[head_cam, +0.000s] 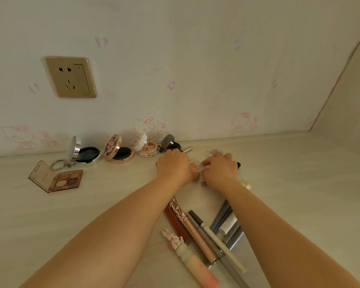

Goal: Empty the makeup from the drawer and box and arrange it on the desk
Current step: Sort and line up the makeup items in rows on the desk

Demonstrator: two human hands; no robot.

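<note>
Both my hands sit together just right of the frame's centre, on the pale desk [112, 204]. My left hand [174, 166] has its fingers curled down over small pieces I cannot make out. My right hand [220, 170] pinches a small clear case [195, 163] with a peach pan; the case lies between the two hands and touches both. A second small clear case [213, 151] lies just above my right hand.

Along the wall, left of my hands, four compacts stand open in a row: a silver compact [85, 153] with a key ring, a rose-gold floral compact [119, 150], a white floral compact [147, 147], and a dark round compact [170, 143], part hidden by my left hand. At mid-left an open eyeshadow palette [56, 177] lies with its clear lid tipped up.

Between my forearms, lower centre, a pile of sticks lies crossed and touching: a red lip gloss with ornate cap [178, 215], a rabbit-topped concealer tube [187, 252], a white pencil [220, 244], and grey pencils [221, 215].

A gold wall socket [71, 76] sits at upper left.
</note>
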